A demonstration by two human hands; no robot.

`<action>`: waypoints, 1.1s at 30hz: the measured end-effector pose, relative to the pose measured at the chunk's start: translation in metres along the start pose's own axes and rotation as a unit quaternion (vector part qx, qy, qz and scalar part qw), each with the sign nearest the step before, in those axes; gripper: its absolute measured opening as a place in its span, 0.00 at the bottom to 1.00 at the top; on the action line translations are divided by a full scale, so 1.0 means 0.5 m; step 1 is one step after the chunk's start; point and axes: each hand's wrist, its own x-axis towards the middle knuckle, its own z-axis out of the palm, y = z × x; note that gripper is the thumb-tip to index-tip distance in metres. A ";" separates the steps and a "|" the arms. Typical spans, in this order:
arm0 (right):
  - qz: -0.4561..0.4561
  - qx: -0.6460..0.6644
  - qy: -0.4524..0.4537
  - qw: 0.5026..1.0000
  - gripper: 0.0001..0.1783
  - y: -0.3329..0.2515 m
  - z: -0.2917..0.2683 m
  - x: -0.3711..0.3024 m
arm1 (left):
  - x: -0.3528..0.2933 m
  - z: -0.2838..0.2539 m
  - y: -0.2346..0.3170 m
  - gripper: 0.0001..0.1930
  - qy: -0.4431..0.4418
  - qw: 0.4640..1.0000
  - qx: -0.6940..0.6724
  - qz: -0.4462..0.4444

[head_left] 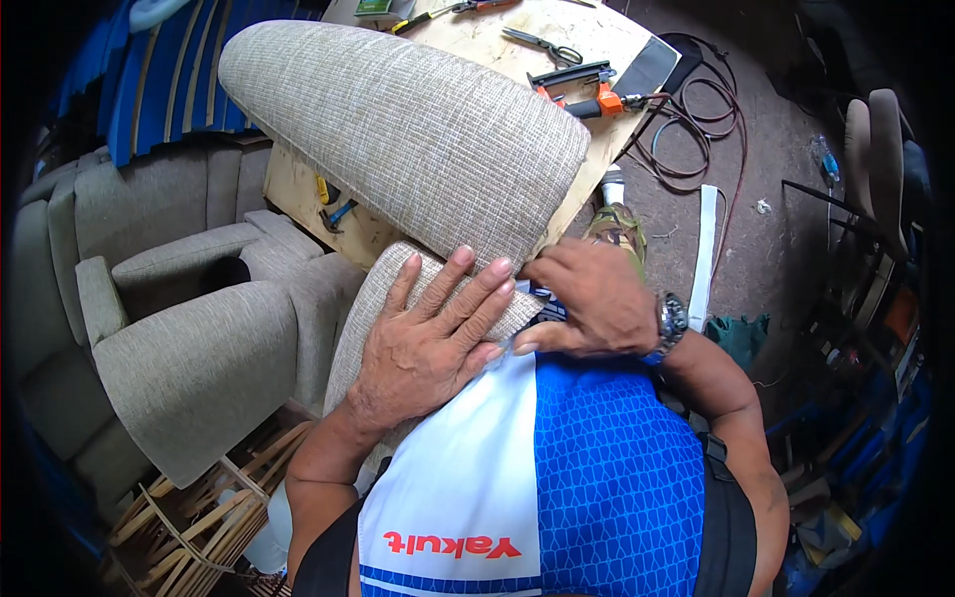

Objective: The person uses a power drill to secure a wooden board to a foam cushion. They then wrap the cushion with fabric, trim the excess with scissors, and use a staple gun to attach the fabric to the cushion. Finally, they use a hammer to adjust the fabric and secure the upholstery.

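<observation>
A smaller upholstered piece (350,328) in beige-grey woven fabric leans against my body at the table's near edge. My left hand (423,343) lies flat on it with the fingers spread, pressing the fabric. At the piece's right end my right hand (602,298) is closed, fingers curled and thumb toward the left hand, at the fabric edge. Its fingertips are partly hidden. Right beyond both hands a large rounded cushion (408,124) in the same fabric lies across the table, its near edge almost touching my left fingertips.
On the wooden table (468,35) lie scissors (542,45), an orange-and-black staple gun (587,95) with a hose (731,129), and a blue-headed hammer (339,214). Grey sofa parts (204,358) fill the left side, above wooden strips (204,517). A white strip (704,254) lies on the floor.
</observation>
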 end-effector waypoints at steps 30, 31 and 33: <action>-0.199 0.093 -0.043 0.975 0.22 0.071 0.086 0.053 | -0.022 0.024 -0.089 0.37 0.347 0.867 -0.358 -0.010; -0.203 0.089 -0.050 0.974 0.22 0.070 0.087 0.061 | -0.032 0.024 -0.085 0.36 0.356 0.882 -0.307 -0.037; -0.215 0.085 -0.065 0.971 0.22 0.080 0.097 0.063 | -0.046 0.030 -0.082 0.33 0.361 0.904 -0.203 -0.105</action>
